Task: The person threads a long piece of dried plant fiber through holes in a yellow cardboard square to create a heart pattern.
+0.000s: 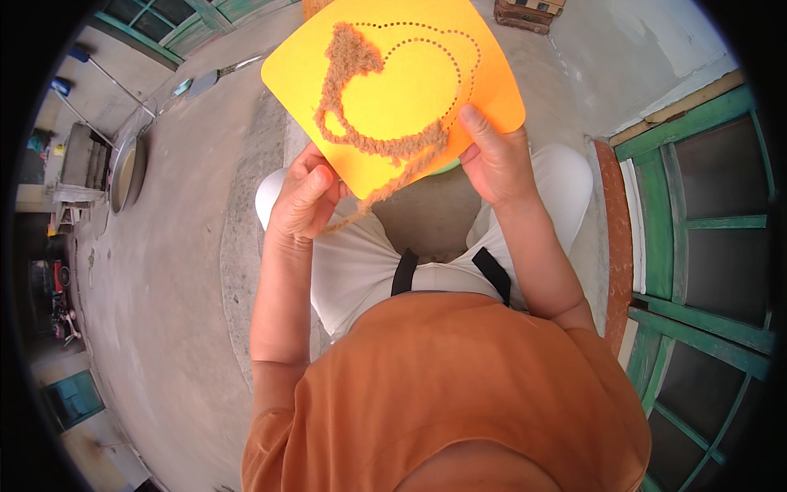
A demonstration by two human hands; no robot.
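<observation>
A yellow felt-like sheet (403, 92) with rounded corners is held up before me, tilted. Punched holes trace a curved double outline on it. Brown fuzzy yarn (352, 52) fills the upper left part of the outline and runs along its left and lower sides. From the lower right end of the stitching, a loose yarn tail (393, 184) crosses the sheet down to my left hand (310, 197). That hand is at the sheet's lower left edge, its fingers partly hidden behind it. My right hand (495, 154) grips the lower right edge, thumb on the front.
Between my knees, a green rim (447, 167) shows beneath the sheet. On the concrete floor (160, 258) to the left, a large metal pan (128, 174) leans near long-handled tools. Green-framed glass doors (661, 227) stand close on the right. Bricks (522, 17) sit at the far wall.
</observation>
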